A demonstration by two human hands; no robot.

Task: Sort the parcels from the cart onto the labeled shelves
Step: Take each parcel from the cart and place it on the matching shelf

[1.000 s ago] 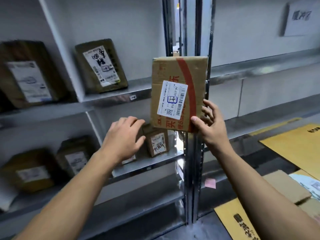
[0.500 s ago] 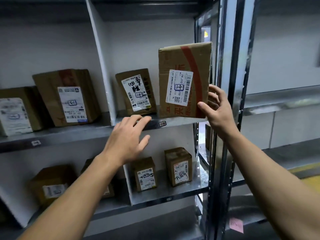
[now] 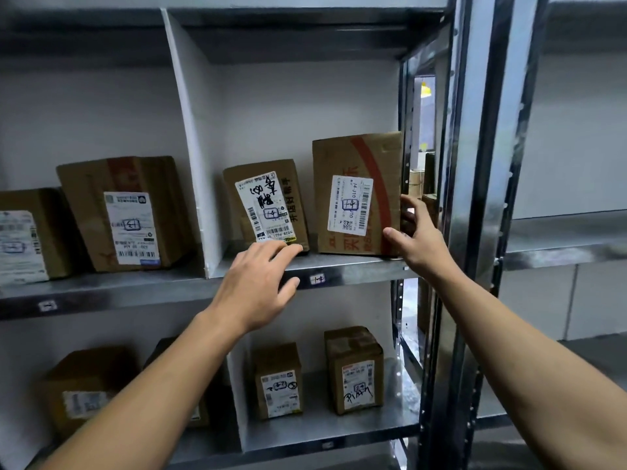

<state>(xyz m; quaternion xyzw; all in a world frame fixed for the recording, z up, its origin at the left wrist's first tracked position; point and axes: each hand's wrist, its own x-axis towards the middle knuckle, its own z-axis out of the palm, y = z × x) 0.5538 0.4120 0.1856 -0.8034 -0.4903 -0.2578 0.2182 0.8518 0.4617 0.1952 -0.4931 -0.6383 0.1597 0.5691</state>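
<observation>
tall brown cardboard parcel with a red stripe and white label [image 3: 356, 164] stands upright on the upper grey metal shelf [image 3: 356, 270], right compartment, just beside a smaller brown cardboard box with a scribbled white label [image 3: 291, 184]. right hand [image 3: 419, 245] grips its lower right edge: thumb on the front face, fingers curled round the side. left hand [image 3: 258, 283] holds nothing, fingers straight and close together, tips at the shelf lip below the smaller box.

Parcel [image 3: 356, 198] now on shelf [image 3: 354, 269]
</observation>
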